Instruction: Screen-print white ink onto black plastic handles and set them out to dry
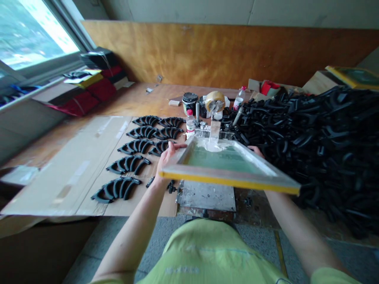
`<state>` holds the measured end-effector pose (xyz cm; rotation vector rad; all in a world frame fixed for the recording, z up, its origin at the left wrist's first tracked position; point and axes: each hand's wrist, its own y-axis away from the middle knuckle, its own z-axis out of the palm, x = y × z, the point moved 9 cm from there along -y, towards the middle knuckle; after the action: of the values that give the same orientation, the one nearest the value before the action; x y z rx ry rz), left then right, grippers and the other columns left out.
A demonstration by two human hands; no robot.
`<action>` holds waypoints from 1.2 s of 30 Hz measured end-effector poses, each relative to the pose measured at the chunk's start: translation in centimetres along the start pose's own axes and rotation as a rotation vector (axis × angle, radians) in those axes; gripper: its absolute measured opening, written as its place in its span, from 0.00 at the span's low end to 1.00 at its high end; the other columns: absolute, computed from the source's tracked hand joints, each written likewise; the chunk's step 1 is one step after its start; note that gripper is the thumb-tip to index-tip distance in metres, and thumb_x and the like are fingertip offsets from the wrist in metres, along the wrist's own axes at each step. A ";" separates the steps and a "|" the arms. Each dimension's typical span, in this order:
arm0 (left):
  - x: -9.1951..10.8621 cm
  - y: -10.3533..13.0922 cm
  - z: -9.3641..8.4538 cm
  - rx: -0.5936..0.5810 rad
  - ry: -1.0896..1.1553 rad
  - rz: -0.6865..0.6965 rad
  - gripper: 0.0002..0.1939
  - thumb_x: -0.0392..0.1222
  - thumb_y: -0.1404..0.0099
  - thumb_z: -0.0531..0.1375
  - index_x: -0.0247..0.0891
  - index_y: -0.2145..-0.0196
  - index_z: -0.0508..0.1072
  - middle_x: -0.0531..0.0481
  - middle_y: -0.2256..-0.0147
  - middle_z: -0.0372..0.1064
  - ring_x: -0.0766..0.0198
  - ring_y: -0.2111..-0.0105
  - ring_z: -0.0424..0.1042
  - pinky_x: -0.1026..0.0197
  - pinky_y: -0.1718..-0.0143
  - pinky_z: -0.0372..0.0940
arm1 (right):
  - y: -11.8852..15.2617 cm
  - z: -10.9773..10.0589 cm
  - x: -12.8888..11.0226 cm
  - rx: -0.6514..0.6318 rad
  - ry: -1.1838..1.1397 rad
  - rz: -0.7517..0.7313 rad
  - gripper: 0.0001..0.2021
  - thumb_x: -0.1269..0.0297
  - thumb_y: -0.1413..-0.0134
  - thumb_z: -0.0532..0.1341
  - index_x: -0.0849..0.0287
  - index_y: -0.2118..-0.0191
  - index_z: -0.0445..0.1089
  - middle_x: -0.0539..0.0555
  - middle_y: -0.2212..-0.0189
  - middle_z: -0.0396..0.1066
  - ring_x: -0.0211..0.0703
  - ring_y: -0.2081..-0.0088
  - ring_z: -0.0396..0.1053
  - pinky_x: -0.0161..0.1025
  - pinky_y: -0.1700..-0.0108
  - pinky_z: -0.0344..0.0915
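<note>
A framed screen (pixel 219 161) with green mesh and a yellow front edge is tilted above a metal base plate (pixel 207 195). White paste lies along its far side, where a scraper (pixel 214 132) stands. My left hand (pixel 169 157) grips the frame's left side, fingers pointing forward. At the frame's right side is my right hand (pixel 257 151), mostly hidden behind the frame, with only some fingers showing. Rows of curved black parts (pixel 118 188) lie fanned out on cardboard (pixel 85 169) left of the base.
A large heap of black parts (pixel 331 138) fills the right side. Behind the screen stand a bottle with a red cap (pixel 190 124), an open tub (pixel 190 103), a tape roll (pixel 215 101) and another bottle (pixel 239 98). Red and black boxes (pixel 97 86) sit by the window.
</note>
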<state>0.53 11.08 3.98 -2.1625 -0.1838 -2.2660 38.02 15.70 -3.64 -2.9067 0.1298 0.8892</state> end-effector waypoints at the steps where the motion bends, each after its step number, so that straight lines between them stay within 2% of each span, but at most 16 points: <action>1: -1.8 0.8 -0.4 -0.030 -0.050 -0.057 0.31 0.66 0.37 0.51 0.34 0.60 0.77 0.49 0.72 0.71 0.67 0.76 0.68 0.67 0.77 0.61 | -0.8 -1.5 -0.4 0.075 0.003 -0.002 0.23 0.60 0.38 0.49 0.70 0.45 0.64 0.54 0.69 0.74 0.42 0.69 0.71 0.37 0.63 0.68; 3: -6.1 2.2 -1.0 -0.087 -0.131 -0.179 0.30 0.64 0.41 0.57 0.35 0.55 0.76 0.51 0.74 0.71 0.67 0.77 0.67 0.67 0.79 0.58 | -2.0 -3.3 -3.1 0.223 0.032 -0.085 0.22 0.62 0.41 0.55 0.68 0.44 0.64 0.58 0.61 0.74 0.45 0.63 0.71 0.40 0.57 0.68; 5: -10.5 3.2 -1.4 -0.108 -0.130 -0.258 0.34 0.61 0.44 0.62 0.37 0.45 0.70 0.52 0.74 0.71 0.65 0.76 0.68 0.66 0.78 0.59 | -2.8 -2.7 -8.1 0.266 0.084 -0.311 0.26 0.65 0.47 0.62 0.64 0.42 0.63 0.62 0.50 0.68 0.50 0.54 0.69 0.44 0.51 0.65; 6: -12.4 3.3 -1.4 -0.105 -0.115 -0.272 0.37 0.59 0.44 0.62 0.38 0.41 0.66 0.52 0.73 0.72 0.64 0.75 0.70 0.66 0.77 0.61 | -3.1 -1.6 -10.6 0.243 0.129 -0.426 0.28 0.66 0.49 0.64 0.63 0.42 0.62 0.63 0.46 0.65 0.52 0.50 0.66 0.45 0.48 0.64; 8: -15.3 3.3 -1.4 -0.091 -0.114 -0.270 0.40 0.58 0.43 0.62 0.40 0.37 0.60 0.52 0.71 0.73 0.63 0.74 0.71 0.64 0.74 0.64 | -3.4 1.5 -14.4 0.157 0.242 -0.563 0.25 0.68 0.51 0.65 0.62 0.45 0.65 0.63 0.47 0.65 0.54 0.48 0.63 0.47 0.48 0.62; 11: -17.3 3.0 -1.5 -0.055 -0.156 -0.247 0.38 0.56 0.42 0.61 0.40 0.38 0.61 0.51 0.70 0.73 0.63 0.73 0.71 0.64 0.72 0.65 | -3.5 6.2 -15.9 -0.051 0.382 -0.572 0.11 0.70 0.48 0.62 0.62 0.56 0.70 0.61 0.60 0.71 0.52 0.55 0.66 0.44 0.54 0.63; 14: -17.6 3.0 -1.9 -0.024 -0.178 -0.255 0.36 0.56 0.43 0.62 0.41 0.40 0.65 0.51 0.70 0.73 0.62 0.72 0.72 0.63 0.72 0.65 | -1.3 8.4 -15.2 -0.178 0.425 -0.596 0.06 0.74 0.46 0.57 0.62 0.63 0.70 0.59 0.64 0.72 0.50 0.59 0.66 0.42 0.56 0.61; 18: -17.4 3.1 -1.9 -0.031 -0.182 -0.270 0.34 0.56 0.42 0.61 0.41 0.40 0.66 0.51 0.70 0.73 0.62 0.72 0.72 0.63 0.71 0.65 | 3.6 8.0 -15.2 -0.296 0.362 -0.856 0.09 0.78 0.49 0.55 0.62 0.65 0.69 0.58 0.65 0.71 0.48 0.58 0.65 0.40 0.57 0.59; 21: -17.4 3.1 -1.7 -0.052 -0.207 -0.262 0.34 0.57 0.41 0.60 0.41 0.40 0.65 0.51 0.69 0.73 0.62 0.71 0.72 0.63 0.71 0.65 | 5.1 7.4 -15.4 -0.416 0.290 -0.963 0.07 0.78 0.49 0.56 0.60 0.68 0.69 0.55 0.68 0.70 0.45 0.62 0.66 0.37 0.60 0.59; 23: -17.4 3.1 -1.8 -0.058 -0.234 -0.251 0.34 0.57 0.40 0.59 0.40 0.39 0.64 0.51 0.69 0.73 0.62 0.71 0.72 0.63 0.70 0.65 | 4.4 7.2 -15.4 -0.394 0.259 -0.911 0.05 0.75 0.48 0.58 0.59 0.70 0.69 0.53 0.69 0.70 0.44 0.64 0.66 0.37 0.62 0.59; 25: -17.4 3.1 -1.8 -0.060 -0.238 -0.248 0.34 0.58 0.39 0.58 0.40 0.39 0.63 0.51 0.68 0.73 0.63 0.71 0.71 0.63 0.70 0.65 | 3.7 7.0 -15.1 -0.282 0.255 -0.842 0.06 0.76 0.48 0.57 0.60 0.68 0.69 0.55 0.68 0.71 0.45 0.63 0.66 0.37 0.62 0.59; 27: -17.5 3.1 -1.7 -0.065 -0.221 -0.248 0.35 0.58 0.39 0.58 0.40 0.38 0.62 0.51 0.68 0.73 0.63 0.72 0.71 0.64 0.71 0.65 | 4.2 7.1 -14.8 -0.202 0.254 -0.850 0.09 0.78 0.48 0.56 0.61 0.65 0.71 0.57 0.65 0.71 0.47 0.59 0.66 0.39 0.59 0.60; 29: -17.3 3.2 -1.7 -0.060 -0.210 -0.244 0.35 0.58 0.39 0.58 0.41 0.39 0.62 0.51 0.69 0.72 0.64 0.73 0.71 0.64 0.72 0.64 | 5.4 7.5 -14.6 -0.222 0.230 -0.906 0.10 0.78 0.47 0.56 0.61 0.63 0.71 0.57 0.64 0.72 0.47 0.57 0.67 0.39 0.56 0.61; 31: -16.8 3.2 -1.5 -0.063 -0.196 -0.247 0.35 0.58 0.40 0.59 0.41 0.39 0.62 0.51 0.69 0.72 0.64 0.73 0.71 0.65 0.73 0.64 | 5.4 7.5 -14.6 -0.257 0.188 -0.892 0.07 0.74 0.45 0.58 0.60 0.63 0.72 0.55 0.64 0.73 0.46 0.59 0.68 0.38 0.57 0.62; 33: -15.9 3.4 -1.3 -0.072 -0.175 -0.266 0.36 0.58 0.41 0.60 0.40 0.38 0.61 0.52 0.70 0.72 0.64 0.74 0.70 0.65 0.74 0.63 | 3.4 6.7 -15.0 -0.225 0.158 -0.784 0.06 0.67 0.45 0.61 0.57 0.60 0.72 0.53 0.63 0.74 0.44 0.61 0.69 0.37 0.60 0.63; 36: -12.8 3.7 -1.3 -0.067 -0.172 -0.278 0.37 0.59 0.41 0.60 0.40 0.39 0.62 0.51 0.70 0.72 0.64 0.75 0.70 0.66 0.76 0.62 | -1.7 4.6 -15.4 -0.107 0.164 -0.581 0.21 0.62 0.47 0.65 0.49 0.47 0.68 0.50 0.60 0.74 0.44 0.61 0.71 0.37 0.61 0.64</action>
<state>0.17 6.30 -8.56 -2.5090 -0.4422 -2.2419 22.90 18.71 1.34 -2.8402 -0.7300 0.5678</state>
